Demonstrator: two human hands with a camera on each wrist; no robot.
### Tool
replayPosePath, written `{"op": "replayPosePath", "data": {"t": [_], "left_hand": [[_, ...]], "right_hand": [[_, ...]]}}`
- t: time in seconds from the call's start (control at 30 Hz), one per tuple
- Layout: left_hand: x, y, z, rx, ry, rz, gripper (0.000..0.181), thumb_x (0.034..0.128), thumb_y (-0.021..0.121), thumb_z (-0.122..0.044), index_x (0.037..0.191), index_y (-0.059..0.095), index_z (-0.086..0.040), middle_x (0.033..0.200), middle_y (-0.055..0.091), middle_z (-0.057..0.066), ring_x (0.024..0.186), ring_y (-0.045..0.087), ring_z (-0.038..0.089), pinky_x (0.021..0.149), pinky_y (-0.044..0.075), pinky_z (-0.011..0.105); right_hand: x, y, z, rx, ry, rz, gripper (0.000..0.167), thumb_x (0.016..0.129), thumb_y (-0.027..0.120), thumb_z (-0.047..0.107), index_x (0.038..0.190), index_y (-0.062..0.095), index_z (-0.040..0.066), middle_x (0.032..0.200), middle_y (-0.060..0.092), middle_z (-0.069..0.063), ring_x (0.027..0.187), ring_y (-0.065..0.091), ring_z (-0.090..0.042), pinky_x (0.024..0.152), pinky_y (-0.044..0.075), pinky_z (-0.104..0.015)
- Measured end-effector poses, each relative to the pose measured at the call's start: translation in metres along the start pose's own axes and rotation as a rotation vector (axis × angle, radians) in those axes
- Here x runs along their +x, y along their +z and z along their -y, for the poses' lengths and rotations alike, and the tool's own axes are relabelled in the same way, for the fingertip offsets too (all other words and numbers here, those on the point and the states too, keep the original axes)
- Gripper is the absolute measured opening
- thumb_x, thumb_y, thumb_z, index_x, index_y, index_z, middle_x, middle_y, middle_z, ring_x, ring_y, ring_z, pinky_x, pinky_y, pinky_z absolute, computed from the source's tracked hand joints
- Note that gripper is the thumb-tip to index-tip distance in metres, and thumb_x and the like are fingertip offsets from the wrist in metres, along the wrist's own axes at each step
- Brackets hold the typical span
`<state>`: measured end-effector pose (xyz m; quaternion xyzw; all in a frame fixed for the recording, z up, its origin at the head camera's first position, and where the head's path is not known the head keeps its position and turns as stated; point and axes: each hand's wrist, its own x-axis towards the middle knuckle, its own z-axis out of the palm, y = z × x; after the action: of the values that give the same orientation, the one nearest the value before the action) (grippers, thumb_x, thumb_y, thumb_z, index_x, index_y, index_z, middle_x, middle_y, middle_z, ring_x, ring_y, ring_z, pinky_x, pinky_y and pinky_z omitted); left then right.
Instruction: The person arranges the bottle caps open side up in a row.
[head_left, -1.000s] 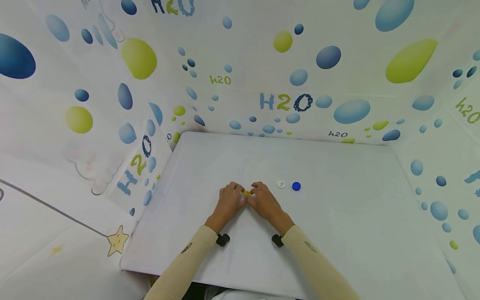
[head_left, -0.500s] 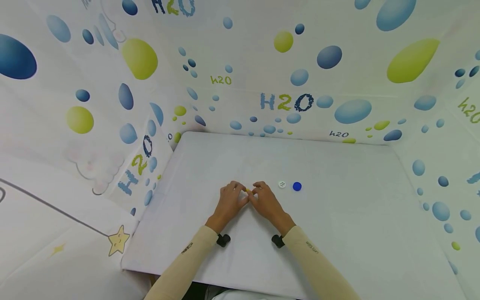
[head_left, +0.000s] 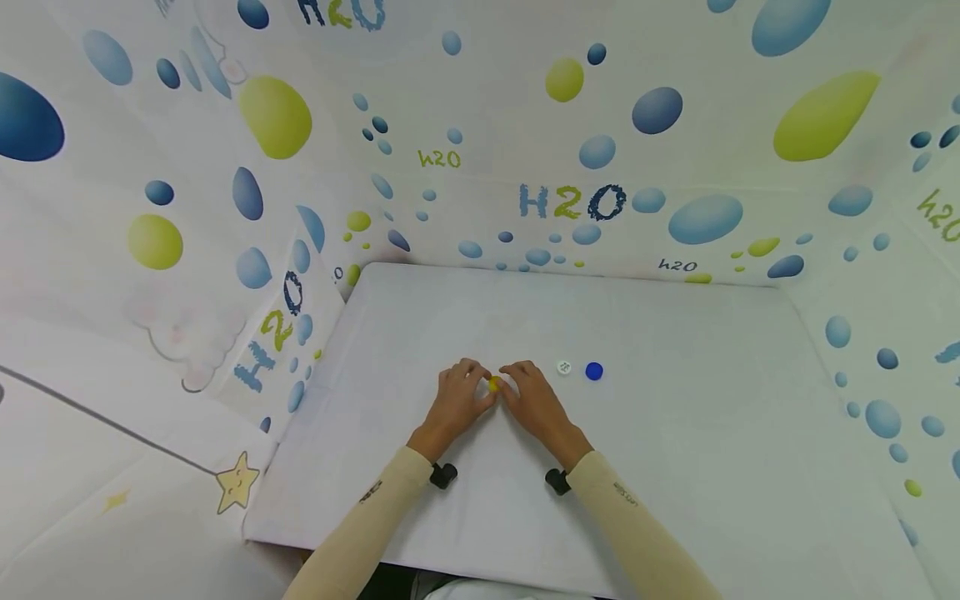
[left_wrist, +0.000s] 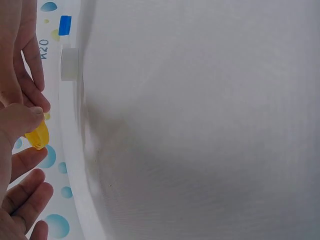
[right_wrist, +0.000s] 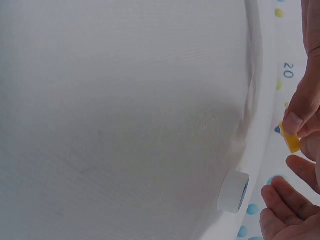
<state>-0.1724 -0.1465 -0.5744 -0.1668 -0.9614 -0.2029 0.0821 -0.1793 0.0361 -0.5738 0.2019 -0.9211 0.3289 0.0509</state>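
Two pale sleeves (head_left: pixel 375 517) reach in over the near edge of the white surface (head_left: pixel 697 400), a small black device (head_left: pixel 444 476) at each wrist. Left hand (head_left: pixel 455 402): thumb and index finger clamped on a small yellow piece (head_left: pixel 493 383), thumb laid across it, index fingertip at its end. Right hand (head_left: pixel 536 410): thumb tip close against the same piece, index tip apart from the thumb; whether it also grips, cannot tell. Yellow piece sits between the hands, somewhat nearer the left edge of the surface than the right; shape partly covered. Beyond the right hand: one white round piece (head_left: pixel 564 367), a short cylinder in the wrist views, marked on top. Near it, apart, toward the right edge: one blue round piece (head_left: pixel 594 371). Both rest well in from all edges. Past the far edge: wall covering (head_left: pixel 480 100), white, printed with blue and green drops and "H2O" lettering.
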Motion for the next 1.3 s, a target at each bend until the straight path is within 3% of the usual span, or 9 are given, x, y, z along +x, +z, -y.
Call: {"op": "replayPosePath", "data": {"t": [0.27,0.6,1.03,1.3], "left_hand": [[0.003,-0.001,0.001,-0.002,-0.013,0.051,0.030,0.0980,0.078,-0.033,0.118,0.070,-0.012,0.124,0.059,0.008,0.118,0.062,0.029,0.107,0.044,0.053],[0.004,0.001,0.004,0.018,-0.022,0.093,0.030,0.0976,0.078,-0.032,0.121,0.072,-0.013,0.128,0.059,0.009,0.120,0.061,0.030,0.107,0.043,0.054],[0.003,0.006,0.007,0.023,-0.026,0.093,0.025,0.0981,0.078,-0.027,0.120,0.075,-0.015,0.129,0.060,0.010,0.122,0.059,0.031,0.105,0.043,0.055],[0.003,0.007,0.007,0.047,-0.028,0.079,0.028,0.0948,0.081,-0.031,0.118,0.077,-0.017,0.127,0.061,0.009,0.119,0.060,0.029,0.100,0.045,0.053]], "right_hand": [[0.000,0.001,-0.006,-0.064,-0.054,0.047,0.033,0.106,0.066,0.019,0.138,0.067,0.009,0.133,0.063,-0.012,0.125,0.063,-0.028,0.108,0.052,-0.040],[0.000,0.007,-0.012,-0.067,-0.081,0.051,0.028,0.104,0.068,0.016,0.130,0.071,0.008,0.129,0.063,-0.014,0.121,0.065,-0.031,0.105,0.054,-0.041],[0.000,0.009,-0.011,-0.044,-0.050,0.108,0.025,0.104,0.069,0.014,0.127,0.071,0.005,0.134,0.061,-0.019,0.126,0.062,-0.035,0.107,0.052,-0.045],[0.001,0.009,-0.012,-0.086,-0.091,0.102,0.024,0.103,0.070,0.014,0.125,0.072,0.004,0.135,0.062,-0.020,0.125,0.062,-0.037,0.106,0.053,-0.046]]}}
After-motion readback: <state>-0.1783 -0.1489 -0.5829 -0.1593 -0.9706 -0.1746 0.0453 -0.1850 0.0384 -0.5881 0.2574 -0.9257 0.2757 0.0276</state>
